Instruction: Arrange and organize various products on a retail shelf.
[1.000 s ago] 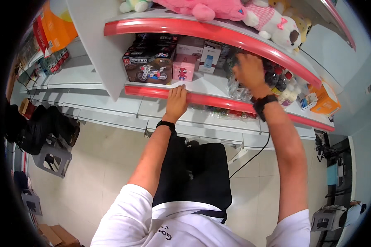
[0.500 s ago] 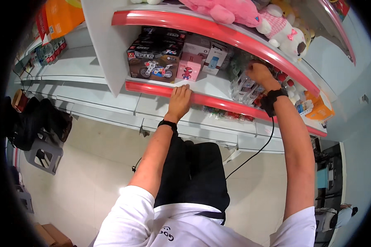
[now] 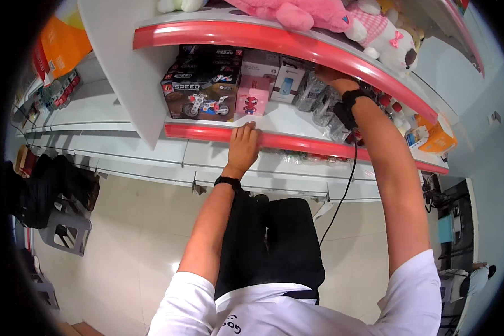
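Note:
My left hand lies on the red front strip of the shelf, its fingers stretched over the edge. Deep in the shelf, my right hand is partly covered by the red strip of the shelf above. It is above several clear plastic bottles, its fingers hidden. Left of the bottles stand a white box with a blue bottle picture, a small pink box and a dark toy motorcycle box. A black band with a cable circles my right wrist.
Plush toys sit on the shelf above. To the right are red-capped bottles and an orange box. A white upright panel bounds the shelf on the left. A grey stool stands on the floor.
My right hand has moved left and deeper into the shelf, toward the white box. The left hand stays on the red strip. The view has shifted slightly.

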Demonstrator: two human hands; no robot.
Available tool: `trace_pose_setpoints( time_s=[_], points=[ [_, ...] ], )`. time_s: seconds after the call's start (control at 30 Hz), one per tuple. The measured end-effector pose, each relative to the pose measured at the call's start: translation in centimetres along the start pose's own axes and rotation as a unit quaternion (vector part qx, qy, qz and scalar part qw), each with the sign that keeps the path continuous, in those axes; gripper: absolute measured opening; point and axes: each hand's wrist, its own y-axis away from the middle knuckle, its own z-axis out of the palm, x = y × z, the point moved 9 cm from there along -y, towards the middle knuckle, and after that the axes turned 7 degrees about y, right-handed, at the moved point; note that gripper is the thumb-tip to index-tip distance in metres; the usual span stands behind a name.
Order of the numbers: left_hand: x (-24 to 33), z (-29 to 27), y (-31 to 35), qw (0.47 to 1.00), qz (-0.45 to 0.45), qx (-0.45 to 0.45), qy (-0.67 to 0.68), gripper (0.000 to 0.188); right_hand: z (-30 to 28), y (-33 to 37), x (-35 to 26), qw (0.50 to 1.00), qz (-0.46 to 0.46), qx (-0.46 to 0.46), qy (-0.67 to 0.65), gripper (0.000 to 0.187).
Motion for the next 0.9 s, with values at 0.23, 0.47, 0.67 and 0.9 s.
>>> trace_pose_setpoints(
  time_s=[0.23, 0.47, 0.67, 0.9],
  points=[
    [0.3, 0.3, 0.0, 1.000, -0.003, -0.003, 0.018, 0.054, 3.9, 0.0, 2.6, 0.991, 0.076, -0.108, 0.012, 0.037],
    [0.0, 0.4, 0.0, 1.000, 0.011, 0.002, 0.003, 0.054, 3.6, 0.3, 3.3, 0.994, 0.033, -0.094, -0.035, 0.043],
    [0.0, 0.3, 0.1, 1.000, -0.001, -0.011, -0.017, 0.055, -2.2, 1.7, 2.8, 0.995, -0.004, -0.098, -0.018, 0.042],
    [0.1, -0.1, -0.2, 0.999, -0.010, -0.008, -0.042, 0.055, -3.6, 4.6, 2.9, 0.970, -0.007, -0.239, -0.042, 0.022]
  ],
)
